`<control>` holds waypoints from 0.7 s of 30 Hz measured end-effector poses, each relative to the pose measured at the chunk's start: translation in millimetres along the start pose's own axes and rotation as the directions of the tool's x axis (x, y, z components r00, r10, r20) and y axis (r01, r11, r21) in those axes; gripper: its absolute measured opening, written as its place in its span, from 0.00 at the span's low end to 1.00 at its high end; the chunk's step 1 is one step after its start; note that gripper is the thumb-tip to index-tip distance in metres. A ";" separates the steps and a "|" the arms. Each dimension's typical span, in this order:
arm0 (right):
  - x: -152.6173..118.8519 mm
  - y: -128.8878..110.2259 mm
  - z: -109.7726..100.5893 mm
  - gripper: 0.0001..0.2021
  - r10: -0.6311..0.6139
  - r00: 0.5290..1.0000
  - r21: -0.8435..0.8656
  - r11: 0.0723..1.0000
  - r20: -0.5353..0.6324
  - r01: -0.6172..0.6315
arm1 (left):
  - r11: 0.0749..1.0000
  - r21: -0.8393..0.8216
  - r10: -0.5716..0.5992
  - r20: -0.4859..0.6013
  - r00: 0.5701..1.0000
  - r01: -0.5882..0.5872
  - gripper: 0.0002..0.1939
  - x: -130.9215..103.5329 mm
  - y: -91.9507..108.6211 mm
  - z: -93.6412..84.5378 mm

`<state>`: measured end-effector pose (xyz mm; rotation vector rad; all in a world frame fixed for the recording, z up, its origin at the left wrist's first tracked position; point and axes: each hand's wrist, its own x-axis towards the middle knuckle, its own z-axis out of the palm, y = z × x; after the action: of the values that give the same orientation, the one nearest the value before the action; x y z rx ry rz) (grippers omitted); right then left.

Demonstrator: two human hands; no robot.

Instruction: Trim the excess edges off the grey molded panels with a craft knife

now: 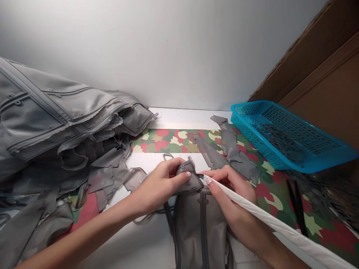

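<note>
The grey piece (195, 183) is pinched, thumb against fingers, by the left hand (168, 177) above the white table (126, 239), presumably to be steadied for the white-wrapped tool (252, 206), held at its edge by the curled right hand (234, 188).

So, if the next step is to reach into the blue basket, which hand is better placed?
Probably the right hand: the blue basket is nearer to it. However, it holds the long white tool; the left hand, farther away, grips the grey piece.
</note>
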<state>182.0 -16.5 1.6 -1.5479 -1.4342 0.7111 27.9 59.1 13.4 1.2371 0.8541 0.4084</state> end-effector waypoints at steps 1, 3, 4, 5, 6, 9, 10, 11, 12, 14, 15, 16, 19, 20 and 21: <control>0.0 -0.3 0.4 0.08 -0.009 1.000 -0.020 1.000 0.009 0.010 | 1.000 0.022 0.009 -0.001 1.000 -0.009 0.06 0.1 -0.6 -0.1; 0.1 -1.1 1.3 0.08 -0.043 0.999 -0.066 0.997 0.030 0.045 | 0.995 0.096 0.040 -0.018 0.999 -0.038 0.06 0.1 -2.1 -0.5; 0.3 -1.5 1.9 0.08 -0.070 0.997 -0.093 0.993 0.038 0.073 | 0.988 0.145 0.059 -0.032 0.998 -0.054 0.06 -0.1 -2.7 -0.6; 0.4 -1.8 2.4 0.08 -0.100 0.994 -0.121 0.987 0.044 0.105 | 0.978 0.198 0.080 -0.046 0.996 -0.070 0.06 -0.5 -3.1 -0.5; 0.6 -1.9 3.1 0.09 -0.134 0.990 -0.148 0.979 0.048 0.139 | 0.964 0.250 0.103 -0.058 0.993 -0.085 0.07 -1.2 -3.2 -0.1; 1.0 -0.9 5.1 0.09 -0.202 0.976 -0.220 0.952 0.078 0.215 | 0.917 0.379 0.159 -0.061 0.985 -0.125 0.08 -5.2 -0.3 3.0; 1.0 -0.2 5.7 0.09 -0.211 0.973 -0.239 0.944 0.091 0.227 | 0.902 0.410 0.173 -0.051 0.984 -0.137 0.08 -7.1 1.6 4.6; 1.0 0.6 6.2 0.09 -0.212 0.972 -0.260 0.937 0.106 0.233 | 0.886 0.439 0.184 -0.041 0.982 -0.148 0.08 -9.1 3.5 6.5; 1.1 1.4 6.6 0.09 -0.208 0.971 -0.284 0.930 0.119 0.234 | 0.871 0.466 0.194 -0.032 0.981 -0.157 0.08 -11.0 5.5 8.4; 1.1 2.4 6.7 0.09 -0.199 0.970 -0.333 0.913 0.137 0.234 | 0.842 0.511 0.217 -0.024 0.976 -0.175 0.09 -14.3 8.5 11.8; 1.1 2.7 6.4 0.10 -0.196 0.971 -0.354 0.906 0.138 0.233 | 0.833 0.523 0.225 -0.022 0.974 -0.180 0.09 -15.3 9.3 12.9; 1.1 2.6 5.9 0.10 -0.197 0.972 -0.368 0.900 0.131 0.232 | 0.833 0.523 0.224 -0.021 0.974 -0.181 0.09 -15.9 9.5 13.7; 1.1 1.9 4.0 0.09 -0.212 0.975 -0.371 0.902 0.066 0.221 | 0.866 0.468 0.213 -0.028 0.977 -0.175 0.08 -15.0 7.4 13.2; 1.1 1.7 3.5 0.09 -0.214 0.976 -0.369 0.905 0.037 0.212 | 0.877 0.449 0.204 -0.032 0.978 -0.168 0.08 -14.1 6.2 12.3; 1.2 1.6 3.3 0.08 -0.213 0.977 -0.366 0.909 0.007 0.201 | 0.886 0.436 0.194 -0.037 0.980 -0.159 0.07 -13.1 4.9 11.2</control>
<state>180.1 -14.5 -1.1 -1.6396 -1.7473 0.2993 28.8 44.3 23.4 1.7299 0.9332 0.4302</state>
